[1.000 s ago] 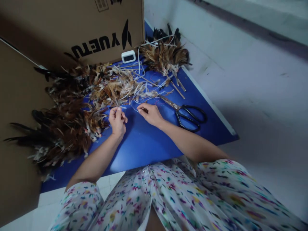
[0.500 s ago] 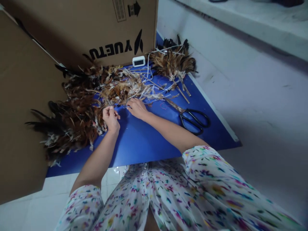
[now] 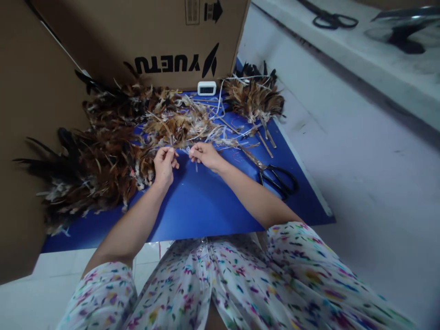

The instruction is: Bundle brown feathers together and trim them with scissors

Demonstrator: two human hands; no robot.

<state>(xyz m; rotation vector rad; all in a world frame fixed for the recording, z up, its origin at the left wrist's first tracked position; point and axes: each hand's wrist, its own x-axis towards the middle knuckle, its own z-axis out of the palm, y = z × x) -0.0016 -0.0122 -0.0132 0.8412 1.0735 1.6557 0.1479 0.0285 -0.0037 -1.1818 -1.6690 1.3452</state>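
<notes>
Fingers of the right hand (image 3: 203,156) pinch what seems a pale strip (image 3: 196,167).

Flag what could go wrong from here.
The right forearm is close by the scissors and might knock them. The thin pale strip at the right hand could snag in the loose feathers just beyond it.

You can't make out what your left hand (image 3: 165,164) pinches, and the pale strip (image 3: 196,167) at your right hand (image 3: 205,155) is too fine to follow. The display of the white clock (image 3: 206,88) is unreadable, and the cardboard box (image 3: 165,27) runs off the top edge.
</notes>
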